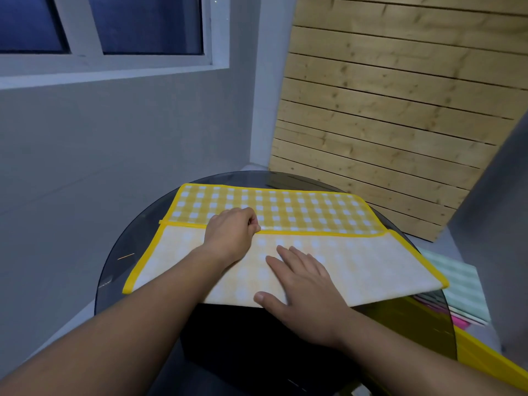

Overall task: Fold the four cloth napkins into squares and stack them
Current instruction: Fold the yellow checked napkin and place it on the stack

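Observation:
A yellow-and-white checked napkin (300,210) with a yellow border lies across a round dark glass table (120,267). Its near part is turned over toward the far side, pale underside up, and the folded-over edge stops short of the far edge. My left hand (231,234) is closed on that folded-over yellow edge near its middle. My right hand (303,284) lies flat, fingers spread, on the pale folded layer near the front crease. Other napkins (460,290), pale green striped on top with pink beneath, lie in a pile to the right, lower than the tabletop.
A yellow-edged object (483,364) sits under the pile at the lower right. A grey wall with a window is on the left, and a wooden slat panel (385,115) stands behind the table. A dark base (243,347) shows through the glass.

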